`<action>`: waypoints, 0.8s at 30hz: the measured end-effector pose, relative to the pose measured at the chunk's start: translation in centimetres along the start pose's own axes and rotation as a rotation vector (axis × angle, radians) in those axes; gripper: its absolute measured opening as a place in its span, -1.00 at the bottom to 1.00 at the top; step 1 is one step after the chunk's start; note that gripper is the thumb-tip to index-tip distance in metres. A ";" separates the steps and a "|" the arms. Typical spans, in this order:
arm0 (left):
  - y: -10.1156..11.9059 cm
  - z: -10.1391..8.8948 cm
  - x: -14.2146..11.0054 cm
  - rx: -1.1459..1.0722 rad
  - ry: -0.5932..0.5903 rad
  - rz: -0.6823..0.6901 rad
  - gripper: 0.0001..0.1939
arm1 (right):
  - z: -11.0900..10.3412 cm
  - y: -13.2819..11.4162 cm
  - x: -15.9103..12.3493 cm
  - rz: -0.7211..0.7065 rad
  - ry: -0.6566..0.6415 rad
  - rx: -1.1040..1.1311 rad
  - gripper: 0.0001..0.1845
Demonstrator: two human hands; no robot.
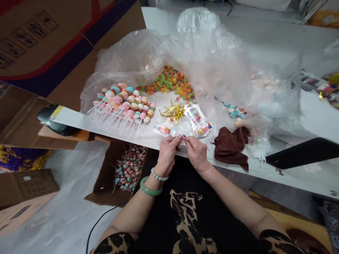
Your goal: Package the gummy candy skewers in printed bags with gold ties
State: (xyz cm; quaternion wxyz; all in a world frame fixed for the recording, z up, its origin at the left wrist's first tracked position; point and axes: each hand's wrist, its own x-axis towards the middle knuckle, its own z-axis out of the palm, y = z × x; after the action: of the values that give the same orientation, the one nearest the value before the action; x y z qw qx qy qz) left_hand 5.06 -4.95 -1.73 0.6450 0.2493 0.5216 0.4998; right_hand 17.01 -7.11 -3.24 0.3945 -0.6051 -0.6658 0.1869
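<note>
My left hand (167, 151) and my right hand (196, 151) meet at the near edge of the white table (315, 120), both pinched on a small candy lollipop in a clear printed wrapper (182, 138). Just beyond them lie a stack of printed cellophane bags (198, 120) and a bunch of gold twist ties (173, 112). A pile of pastel lollipops on white sticks (124, 102) lies to the left on clear plastic sheeting.
Orange and green ring candies (169, 83) sit farther back. A brown cloth (231, 144) lies right of my hands, a black object (302, 152) beyond it. Below the table an open cardboard box of wrapped lollipops (129, 167) stands on the floor. Large cardboard boxes (53, 42) stand left.
</note>
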 end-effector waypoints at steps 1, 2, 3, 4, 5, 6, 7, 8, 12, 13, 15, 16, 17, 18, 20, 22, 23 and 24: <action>-0.1 0.3 -0.1 0.000 0.003 0.028 -0.62 | 0.1 0.0 0.0 -0.010 0.006 -0.006 -0.77; -0.2 0.5 -0.1 -0.017 -0.001 0.040 -0.63 | 0.2 -0.1 0.0 -0.019 0.015 -0.004 -0.77; -0.2 0.7 -0.2 -0.051 -0.007 0.038 -0.64 | 0.3 -0.2 0.0 -0.027 0.024 0.006 -0.77; -0.2 0.8 -0.2 -0.095 -0.018 0.020 -0.66 | 0.4 -0.3 0.0 -0.034 0.027 0.020 -0.78; -0.1 0.9 -0.2 -0.145 -0.031 -0.010 -0.67 | 0.4 -0.4 -0.1 -0.042 0.023 0.037 -0.78; 0.1 0.8 -0.1 -0.196 -0.044 -0.041 -0.66 | 0.4 -0.4 -0.2 -0.046 0.011 0.055 -0.79; 0.2 0.8 -0.1 -0.242 -0.058 -0.067 -0.66 | 0.3 -0.5 -0.3 -0.046 -0.012 0.082 -0.79; 0.4 0.6 0.0 -0.283 -0.070 -0.082 -0.67 | 0.2 -0.5 -0.3 -0.039 -0.042 0.118 -0.79; 0.9 0.3 0.1 -0.349 -0.041 -0.056 -0.67 | -0.7 -0.7 0.4 0.182 -0.076 0.370 -0.86; 0.9 0.4 0.0 -0.339 -0.029 -0.047 -0.64 | -0.8 -0.8 0.8 0.279 -0.083 0.473 -0.79; 0.8 0.6 -0.2 -0.305 -0.033 -0.036 -0.60 | -0.7 -1.2 1.6 0.476 -0.174 0.717 -0.69; 0.8 0.8 -0.4 -0.283 -0.042 -0.027 -0.61 | -0.4 -1.3 2.0 0.561 -0.240 0.839 -0.66; 0.8 0.9 -0.6 -0.254 -0.049 -0.018 -0.62 | -0.1 -1.5 2.4 0.633 -0.296 0.945 -0.65; 0.8 0.9 -0.8 -0.217 -0.053 -0.012 -0.62 | 0.3 -1.6 2.6 0.692 -0.326 1.032 -0.64; 1.0 0.6 -0.9 -0.147 -0.086 -0.038 -0.59 | 0.9 -1.6 3.0 0.798 -0.387 1.168 -0.65; 1.4 -0.1 -0.8 -0.110 -0.178 -0.124 -0.57 | 1.2 -1.4 3.1 0.899 -0.610 1.261 -0.64; 1.5 -0.5 -0.7 -0.105 -0.231 -0.166 -0.60 | 1.2 -1.3 3.1 0.938 -0.759 1.279 -0.61; 1.7 -0.9 -0.6 -0.106 -0.273 -0.191 -0.66 | 1.1 -1.2 3.0 0.959 -0.886 1.266 -0.57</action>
State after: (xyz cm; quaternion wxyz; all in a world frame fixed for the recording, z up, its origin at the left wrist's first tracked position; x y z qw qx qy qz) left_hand 3.60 -5.01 -0.40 0.7667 0.2296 0.4235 0.4244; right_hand 15.54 -4.23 -2.15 0.2410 -0.3603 -0.2061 0.8773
